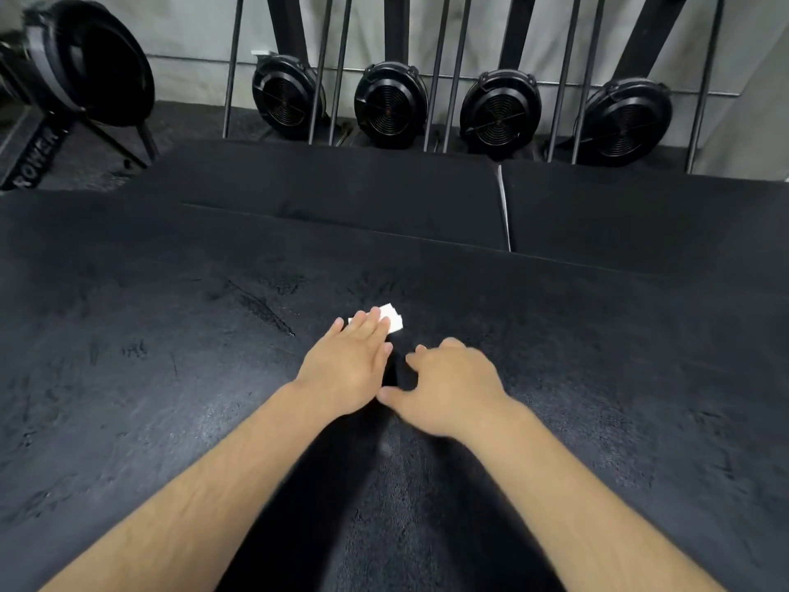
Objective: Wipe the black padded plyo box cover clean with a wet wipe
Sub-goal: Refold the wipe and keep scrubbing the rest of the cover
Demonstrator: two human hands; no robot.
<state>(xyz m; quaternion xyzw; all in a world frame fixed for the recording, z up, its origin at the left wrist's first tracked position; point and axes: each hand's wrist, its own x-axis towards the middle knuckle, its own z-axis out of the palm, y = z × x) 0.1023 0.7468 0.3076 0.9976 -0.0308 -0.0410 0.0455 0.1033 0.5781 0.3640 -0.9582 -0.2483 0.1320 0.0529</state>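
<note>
The black padded plyo box cover (170,335) fills most of the view, its top scuffed and streaked. A small folded white wet wipe (393,321) lies on it near the middle. My left hand (350,365) lies flat with straight fingers pressing on the wipe, which shows only past the fingertips. My right hand (452,386) rests on the cover just right of the left hand, fingers loosely curled, thumb out, holding nothing.
Two more black padded boxes (341,194) (640,215) stand behind, a gap between them. Several upright rowing machines with round black fan housings (390,106) line the grey wall. Another fan machine (85,61) stands at the far left.
</note>
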